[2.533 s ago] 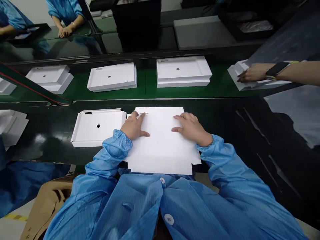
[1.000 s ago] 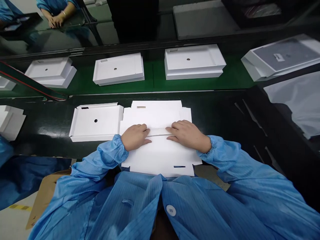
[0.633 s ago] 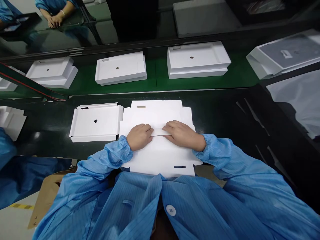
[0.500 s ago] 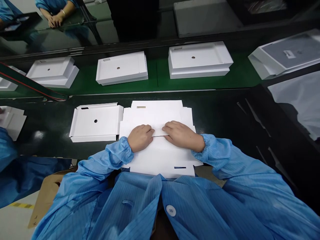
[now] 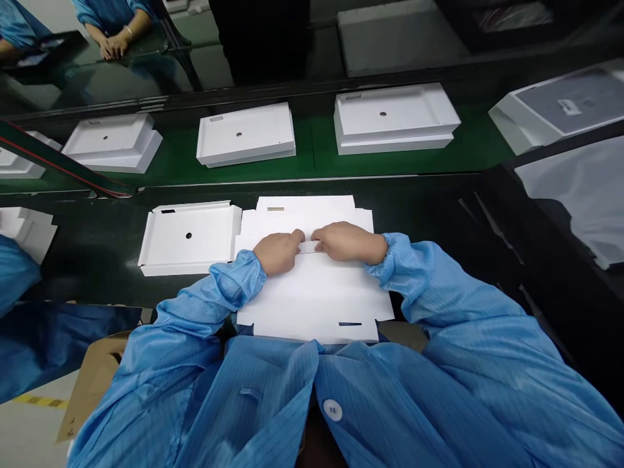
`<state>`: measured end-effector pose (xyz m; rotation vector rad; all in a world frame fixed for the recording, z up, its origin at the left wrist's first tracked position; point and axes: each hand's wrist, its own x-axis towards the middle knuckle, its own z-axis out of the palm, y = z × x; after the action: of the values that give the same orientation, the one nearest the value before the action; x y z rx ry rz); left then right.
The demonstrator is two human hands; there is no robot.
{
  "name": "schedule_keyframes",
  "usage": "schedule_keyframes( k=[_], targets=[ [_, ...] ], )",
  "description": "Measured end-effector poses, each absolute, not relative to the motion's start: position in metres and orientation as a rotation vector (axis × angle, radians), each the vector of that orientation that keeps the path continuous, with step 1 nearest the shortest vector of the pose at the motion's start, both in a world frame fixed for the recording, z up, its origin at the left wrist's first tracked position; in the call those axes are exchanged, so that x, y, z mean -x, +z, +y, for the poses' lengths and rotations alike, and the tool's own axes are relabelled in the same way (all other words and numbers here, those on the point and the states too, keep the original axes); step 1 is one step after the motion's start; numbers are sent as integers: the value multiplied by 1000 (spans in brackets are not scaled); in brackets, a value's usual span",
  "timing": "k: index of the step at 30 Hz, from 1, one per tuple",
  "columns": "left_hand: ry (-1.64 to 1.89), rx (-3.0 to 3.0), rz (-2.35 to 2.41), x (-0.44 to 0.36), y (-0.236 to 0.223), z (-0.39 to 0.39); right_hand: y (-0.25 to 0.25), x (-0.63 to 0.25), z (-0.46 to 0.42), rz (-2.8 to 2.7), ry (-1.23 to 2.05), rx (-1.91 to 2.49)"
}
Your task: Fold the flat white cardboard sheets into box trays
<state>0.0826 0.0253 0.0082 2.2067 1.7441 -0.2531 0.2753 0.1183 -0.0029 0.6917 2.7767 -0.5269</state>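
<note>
A flat white cardboard blank (image 5: 312, 296) lies on the dark worktop in front of me, with a small slot near its near edge. My left hand (image 5: 277, 251) and my right hand (image 5: 345, 240) sit side by side on its far half, fingers curled and pressing a narrow folded flap (image 5: 308, 247) between them. To the left of the blank lies a folded white tray (image 5: 189, 236) with a round hole. Blue sleeves cover both my arms.
Three white trays (image 5: 246, 134) ride the green conveyor (image 5: 312, 153) behind the worktop. A grey-topped white box (image 5: 556, 107) sits at the far right. White pieces (image 5: 26, 227) lie at the left edge. Another person's hands (image 5: 114, 45) rest at top left.
My hands slid from the blank's far corners toward its middle, came together and folded a flap. The trays on the conveyor drifted right. A co-worker's arm at the right left the view.
</note>
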Motion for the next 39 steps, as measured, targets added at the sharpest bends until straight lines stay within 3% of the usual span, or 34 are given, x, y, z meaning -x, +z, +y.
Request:
schedule_keyframes(
  k=[9, 19, 39],
  targets=[
    [-200, -2479, 1779, -70, 4, 10, -19, -303, 100, 3139, -60, -569],
    [38, -2634, 1756, -68, -23, 10, -32, -294, 100, 3195, 5, -561],
    [189, -2666, 1773, -65, -26, 4, -25, -295, 96, 3144, -94, -561]
  ],
)
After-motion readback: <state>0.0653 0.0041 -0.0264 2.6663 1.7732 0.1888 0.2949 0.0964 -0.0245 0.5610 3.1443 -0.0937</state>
